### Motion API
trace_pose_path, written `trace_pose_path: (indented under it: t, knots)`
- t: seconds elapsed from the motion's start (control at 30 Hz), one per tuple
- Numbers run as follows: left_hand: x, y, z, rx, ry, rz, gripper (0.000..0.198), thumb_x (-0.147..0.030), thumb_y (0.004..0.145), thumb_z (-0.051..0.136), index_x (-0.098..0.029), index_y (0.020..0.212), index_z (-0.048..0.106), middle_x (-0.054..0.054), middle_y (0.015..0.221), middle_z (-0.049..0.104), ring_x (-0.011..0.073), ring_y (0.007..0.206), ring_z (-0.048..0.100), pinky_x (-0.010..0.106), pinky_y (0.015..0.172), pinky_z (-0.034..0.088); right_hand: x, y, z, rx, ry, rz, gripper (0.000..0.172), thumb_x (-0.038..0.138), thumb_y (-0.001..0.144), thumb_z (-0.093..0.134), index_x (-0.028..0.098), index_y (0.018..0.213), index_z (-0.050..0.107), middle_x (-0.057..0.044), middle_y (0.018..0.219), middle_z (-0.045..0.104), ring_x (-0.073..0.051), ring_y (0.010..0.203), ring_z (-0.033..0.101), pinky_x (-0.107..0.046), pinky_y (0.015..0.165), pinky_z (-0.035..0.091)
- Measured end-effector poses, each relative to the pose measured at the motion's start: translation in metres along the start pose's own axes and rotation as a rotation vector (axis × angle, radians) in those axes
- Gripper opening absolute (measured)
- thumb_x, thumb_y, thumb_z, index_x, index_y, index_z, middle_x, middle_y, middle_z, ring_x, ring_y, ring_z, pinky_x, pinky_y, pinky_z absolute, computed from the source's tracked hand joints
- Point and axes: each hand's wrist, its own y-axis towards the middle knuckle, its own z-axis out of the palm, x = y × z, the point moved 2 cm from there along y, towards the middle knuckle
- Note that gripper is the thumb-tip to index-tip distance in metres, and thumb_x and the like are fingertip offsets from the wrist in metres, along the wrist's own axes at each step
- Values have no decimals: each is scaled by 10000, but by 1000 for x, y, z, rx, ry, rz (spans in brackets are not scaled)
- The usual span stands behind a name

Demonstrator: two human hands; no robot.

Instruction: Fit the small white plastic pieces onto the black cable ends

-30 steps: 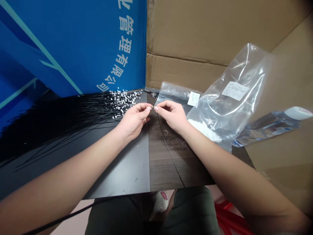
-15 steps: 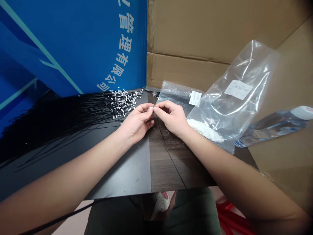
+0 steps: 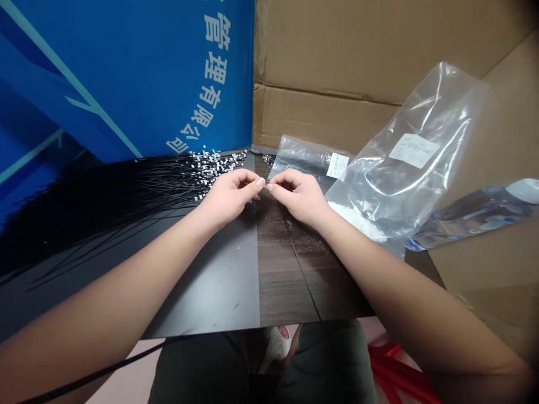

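While both forearms are stretching across the dark bench (image 3: 219,292), the left hand (image 3: 227,197) and right hand (image 3: 301,197) are meeting fingertip to fingertip, fingers pinching shut on a tiny part (image 3: 264,184) just right of the fanned black white-tipped wires (image 3: 138,188). They seem to be mid-fitting, which is calling for steady, fine pressure.

I count two of my own: left grip (image 3: 229,196) and right grip (image 3: 300,196). The one bench (image 3: 236,280) carries two clear bags, a small bag (image 3: 301,160) and a large bag (image 3: 404,185), one white label (image 3: 415,150) on each. One bottle (image 3: 475,210). One blue board (image 3: 126,73). Black wires (image 3: 126,191) and white tags (image 3: 214,163): too many to count.
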Motion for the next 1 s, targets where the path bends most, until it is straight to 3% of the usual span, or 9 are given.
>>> trace_pose_path:
  t: [0.13,0.27,0.6,0.8,1.0]
  knots:
    - [4,1,-1,30,169,44,277,-451,887,765,-180,928,725,37,817,724,172,736,644,309,711,485,0,0,-1,9,-69,-28,96,259,867,693,205,792,723,-23,841,713,-175,779,587,-343,760,450]
    - [6,1,-1,26,189,38,236,-419,898,735,-185,905,708,27,786,713,171,722,643,309,705,479,0,1,-2,-1,-68,-33,109,275,877,691,207,803,733,-29,855,717,-180,794,596,-347,766,453]
    - [-3,-3,6,-39,-195,-137,175,-311,786,801,-171,793,697,17,701,664,125,643,576,272,645,438,-8,1,4,-11,104,51,150,342,862,750,194,838,753,-27,861,751,-171,783,629,-344,764,490]
    - [-4,-7,11,-48,-448,-328,218,-272,711,864,-160,802,701,16,806,688,105,673,599,260,660,456,-8,0,0,-98,-20,-140,117,320,911,732,225,883,795,-27,877,741,-176,782,614,-355,761,493]
    - [-7,-8,14,-10,-570,-384,237,-241,687,880,-151,812,700,14,841,692,94,659,585,258,619,436,-3,-1,-2,-73,-66,-230,110,293,942,712,228,887,782,-36,900,748,-187,804,629,-358,752,504]
